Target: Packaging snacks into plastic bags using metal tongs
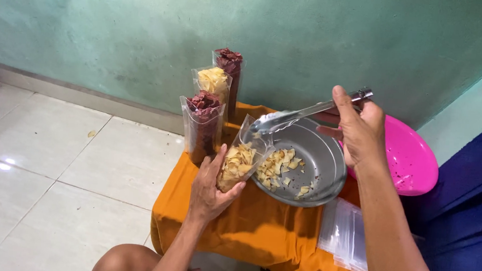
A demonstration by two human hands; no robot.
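Gripped in the left hand (pixel 210 188), a clear plastic bag (pixel 240 161) part-filled with pale yellow chips tilted over the rim of a round metal tray (pixel 325 166). Metal tongs (pixel 301 116), clasped by the right hand (pixel 357 131), reached the bag's open mouth above an orange cloth (pixel 256 230).

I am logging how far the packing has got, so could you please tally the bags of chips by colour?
Dark red chips, filled bags standing by the wall: 2
Yellow chips, filled bag standing: 1
Yellow chips, bag in the left hand, tongs at its mouth: 1
Total: 4 bags
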